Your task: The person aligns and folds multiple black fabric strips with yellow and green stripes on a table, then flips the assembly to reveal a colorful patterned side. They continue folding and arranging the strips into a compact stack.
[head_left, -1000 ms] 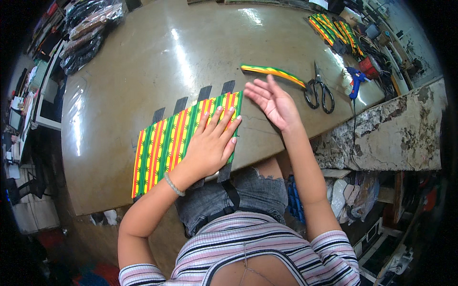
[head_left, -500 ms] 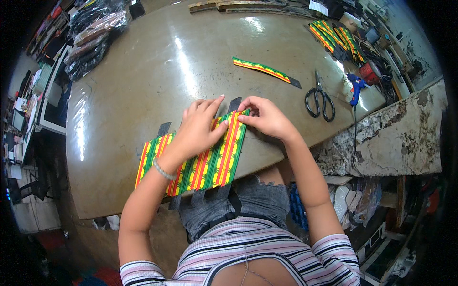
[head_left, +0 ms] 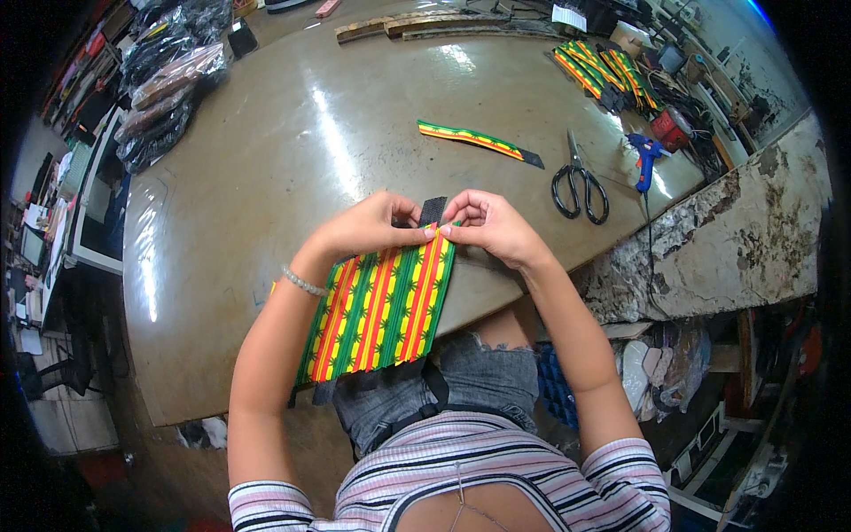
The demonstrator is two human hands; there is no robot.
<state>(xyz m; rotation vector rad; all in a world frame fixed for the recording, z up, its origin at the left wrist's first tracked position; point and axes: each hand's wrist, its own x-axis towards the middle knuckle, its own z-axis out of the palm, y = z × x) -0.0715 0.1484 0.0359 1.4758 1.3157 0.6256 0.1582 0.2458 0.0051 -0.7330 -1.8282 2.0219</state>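
Note:
A panel of striped strips [head_left: 377,306] in green, yellow and red with leaf shapes hangs partly over the near table edge. Black strap ends stick out at its far and near edges. My left hand [head_left: 381,222] pinches the panel's far edge between thumb and curled fingers, beside an upright black strap end [head_left: 433,210]. Close to it, my right hand [head_left: 492,226] grips the far right corner of the same panel, thumb on top. Both thumbs nearly meet there. Beyond the hands lies a single striped strip [head_left: 474,140] with a black end.
To the right are black-handled scissors [head_left: 578,188] and a blue glue gun [head_left: 644,160] with its cord over the edge. Bundled striped strips [head_left: 603,71] and a red spool [head_left: 672,129] sit far right. Plastic-wrapped packs [head_left: 173,84] are piled far left; wooden bars [head_left: 425,25] lie at the back.
My left hand has gone from lying flat across the panel to pinching its far edge near my right hand. The panel has turned and its left part now shows less.

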